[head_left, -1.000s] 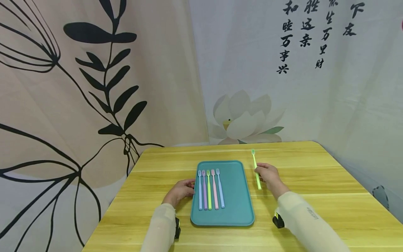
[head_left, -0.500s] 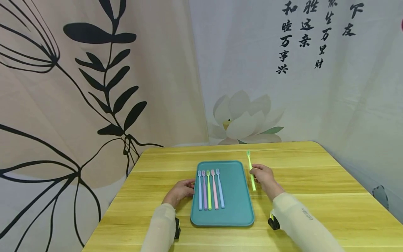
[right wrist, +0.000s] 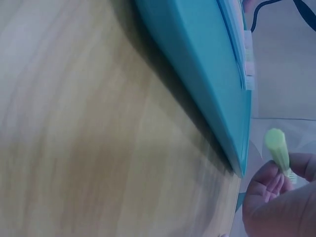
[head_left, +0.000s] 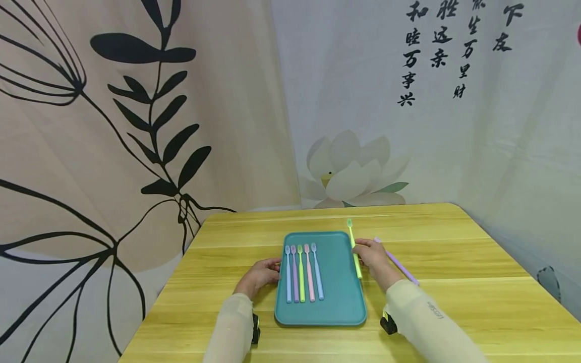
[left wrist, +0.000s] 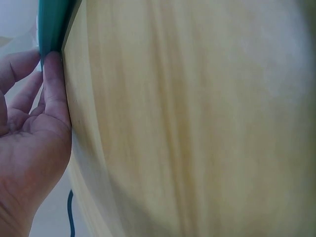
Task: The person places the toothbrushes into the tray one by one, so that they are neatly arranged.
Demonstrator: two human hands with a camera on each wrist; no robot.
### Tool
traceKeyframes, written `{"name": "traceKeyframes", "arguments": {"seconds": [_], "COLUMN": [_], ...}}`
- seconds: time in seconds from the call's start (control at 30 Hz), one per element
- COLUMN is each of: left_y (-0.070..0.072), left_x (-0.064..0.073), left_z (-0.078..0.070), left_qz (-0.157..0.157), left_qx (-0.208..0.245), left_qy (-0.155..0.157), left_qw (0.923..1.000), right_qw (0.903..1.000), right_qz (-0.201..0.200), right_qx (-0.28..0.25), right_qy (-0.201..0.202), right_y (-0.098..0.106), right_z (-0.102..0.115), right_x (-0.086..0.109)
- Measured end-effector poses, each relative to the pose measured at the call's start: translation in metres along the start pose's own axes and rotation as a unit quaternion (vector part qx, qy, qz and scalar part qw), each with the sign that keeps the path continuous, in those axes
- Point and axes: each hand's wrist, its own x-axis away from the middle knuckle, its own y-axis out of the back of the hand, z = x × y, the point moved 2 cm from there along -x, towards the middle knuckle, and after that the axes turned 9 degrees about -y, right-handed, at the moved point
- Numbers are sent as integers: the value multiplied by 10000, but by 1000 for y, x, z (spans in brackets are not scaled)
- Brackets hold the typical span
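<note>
In the head view, a teal tray (head_left: pixel 341 307) lies on the table, with several toothbrushes (head_left: pixel 301 277) in blue, purple, green and pink lined up along its left half. My left hand (head_left: pixel 259 276) holds the tray's left edge; in the left wrist view its fingers (left wrist: pixel 54 84) meet the teal rim (left wrist: pixel 53 24). My right hand (head_left: pixel 375 258) pinches a yellow-green toothbrush (head_left: pixel 357 262) by its handle, head pointing away, overlapping the tray's right rim. The right wrist view shows the handle end (right wrist: pixel 276 143) between thumb and fingers, raised above the table.
A purple toothbrush (head_left: pixel 401 267) lies slanted on the wooden table (head_left: pixel 467 297), partly hidden by the right hand and forearm. Behind the table's far edge hangs a cloth backdrop (head_left: pixel 236 101) with plant prints and lettering.
My right hand has moved left with the yellow-green toothbrush, from beside the tray to its right rim. The purple toothbrush has come into sight behind it. The left hand and tray stay put.
</note>
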Motion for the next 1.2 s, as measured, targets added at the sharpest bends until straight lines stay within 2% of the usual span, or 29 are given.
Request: {"name": "traceKeyframes", "arguments": {"seconds": [0.23, 0.67, 1.2], "left_y": [0, 0, 1], "left_x": [1, 1, 2], "left_z": [0, 2, -1], "left_qz": [8, 42, 102], "left_qx": [5, -42, -15], "left_qy": [-37, -70, -71], "left_qw": [10000, 10000, 9999], "right_qw": [10000, 9996, 9991], "right_qz": [-36, 97, 75], "right_qx": [-54, 248, 374], "right_qy": [8, -42, 184], "right_y": [-7, -22, -47], "right_z": [-3, -5, -12], "right_x": [2, 10, 18]}}
